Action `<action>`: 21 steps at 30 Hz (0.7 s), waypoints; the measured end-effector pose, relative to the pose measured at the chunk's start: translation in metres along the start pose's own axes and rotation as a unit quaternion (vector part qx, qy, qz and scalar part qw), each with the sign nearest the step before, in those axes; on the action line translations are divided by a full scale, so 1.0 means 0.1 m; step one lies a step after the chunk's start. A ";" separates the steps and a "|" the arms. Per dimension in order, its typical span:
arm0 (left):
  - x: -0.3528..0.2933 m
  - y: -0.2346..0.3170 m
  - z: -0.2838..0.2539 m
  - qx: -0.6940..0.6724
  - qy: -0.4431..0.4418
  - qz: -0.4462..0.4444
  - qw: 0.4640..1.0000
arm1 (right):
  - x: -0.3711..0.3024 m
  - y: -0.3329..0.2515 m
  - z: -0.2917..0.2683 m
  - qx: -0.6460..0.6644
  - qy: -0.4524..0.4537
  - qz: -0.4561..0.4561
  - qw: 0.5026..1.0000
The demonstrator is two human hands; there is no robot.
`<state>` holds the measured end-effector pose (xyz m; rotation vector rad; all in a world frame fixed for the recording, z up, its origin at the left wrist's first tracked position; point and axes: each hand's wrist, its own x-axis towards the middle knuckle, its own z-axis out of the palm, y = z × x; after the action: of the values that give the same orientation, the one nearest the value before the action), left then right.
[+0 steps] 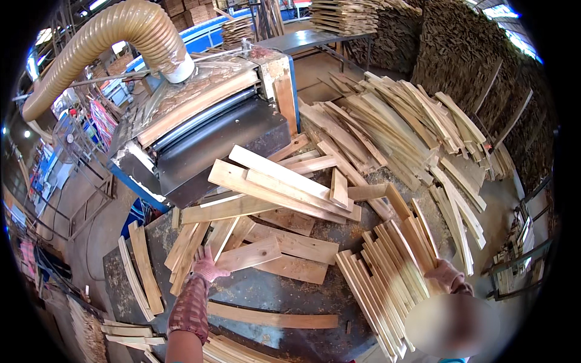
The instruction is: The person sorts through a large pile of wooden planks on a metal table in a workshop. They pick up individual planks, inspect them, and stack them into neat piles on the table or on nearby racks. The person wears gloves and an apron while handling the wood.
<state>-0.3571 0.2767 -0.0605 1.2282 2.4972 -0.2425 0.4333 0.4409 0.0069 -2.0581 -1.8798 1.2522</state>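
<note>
My left hand [207,267], in a pink glove below a patterned sleeve cover, reaches over the dark metal table [260,290]. Its fingers are spread, with the thumb side against the near end of a short wooden board [251,254]. Over at the right, my right hand [445,275], also gloved, closes at the near end of a wooden board [423,242] beside a row of narrow wooden strips [375,281]. A blurred patch hides part of that forearm. Between the hands and the machine lies a loose heap of boards [284,187], crossing at several angles.
A planer-like machine [224,139] with a ribbed dust hose [115,30] stands at the far left. Piled boards [387,127] spread at the far right. One long board [272,316] lies near me, and two more boards [145,266] lie at the table's left.
</note>
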 end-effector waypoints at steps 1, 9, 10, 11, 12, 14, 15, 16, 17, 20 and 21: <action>0.02 0.02 -0.06 -0.038 -0.012 -0.005 0.999 | 0.02 0.09 -0.03 -0.037 -0.012 -0.006 0.999; -0.14 -0.15 -0.03 -0.013 -0.043 0.065 0.997 | 0.16 0.06 0.36 -0.110 0.012 0.057 0.992; -0.15 -0.20 0.05 -0.001 -0.025 0.067 0.997 | 0.14 0.00 0.34 -0.068 0.007 0.064 0.996; -0.13 -0.17 0.09 0.005 0.002 0.065 0.998 | 0.12 -0.02 0.29 -0.028 0.007 0.060 0.998; -0.13 -0.14 0.04 0.001 -0.008 0.075 0.997 | 0.07 0.00 0.30 -0.009 0.018 0.066 0.998; -0.18 -0.04 -0.04 0.025 -0.035 0.081 0.996 | -0.01 -0.05 0.33 0.023 0.032 0.073 0.997; -0.14 0.05 -0.17 0.031 -0.032 0.083 0.996 | -0.06 -0.16 0.26 0.015 -0.014 0.080 0.997; -0.17 0.06 -0.29 0.015 -0.052 0.100 0.994 | -0.08 -0.09 0.34 -0.016 0.010 0.076 0.997; -0.20 0.06 -0.40 -0.003 -0.050 0.110 0.993 | -0.14 -0.01 0.41 -0.047 0.039 0.070 0.996; -0.28 -0.06 -0.42 -0.057 -0.049 0.141 0.987 | -0.24 0.07 0.50 -0.054 -0.018 0.083 0.995; -0.31 -0.11 -0.35 -0.068 -0.050 0.132 0.988 | -0.28 0.03 0.56 -0.055 -0.023 0.065 0.996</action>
<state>-0.3564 0.2579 -0.0165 1.4322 2.1970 -0.0631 0.4044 0.3914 -0.0177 -2.2606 -1.9019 1.2610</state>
